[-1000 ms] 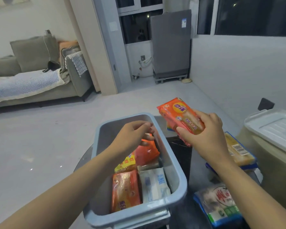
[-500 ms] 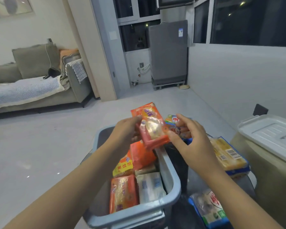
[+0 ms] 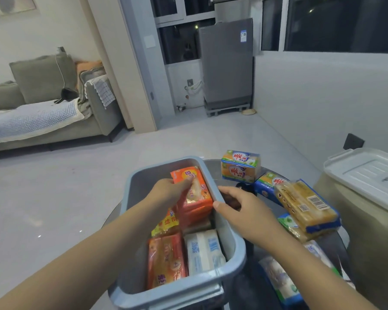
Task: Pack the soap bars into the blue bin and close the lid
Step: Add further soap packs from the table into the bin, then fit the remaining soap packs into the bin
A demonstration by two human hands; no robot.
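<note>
The blue bin [image 3: 130, 285] stands open on a dark round table, holding several wrapped soap packs. My left hand [image 3: 166, 193] is inside the bin at its far end, gripping an orange soap pack [image 3: 197, 189] that rests on other packs. My right hand [image 3: 238, 209] hovers just right of the bin's right rim, fingers loosely curled, holding nothing. In the bin's near end lie another orange pack [image 3: 166, 260] and a white pack [image 3: 203, 251]. More soap packs lie on the table to the right: a yellow-green pack [image 3: 241, 166] and a long yellow pack [image 3: 305, 204].
A beige container with a white lid [image 3: 367, 175] stands at the right, close to the table. More wrapped packs [image 3: 280, 280] lie at the table's near right edge. Beyond are grey floor, a sofa [image 3: 43, 113] at left and a grey appliance [image 3: 226, 63] at the back.
The orange pack passed from my right hand to my left hand, which has lowered it into the bin's far end. My right hand has let go and drawn back beside the rim.
</note>
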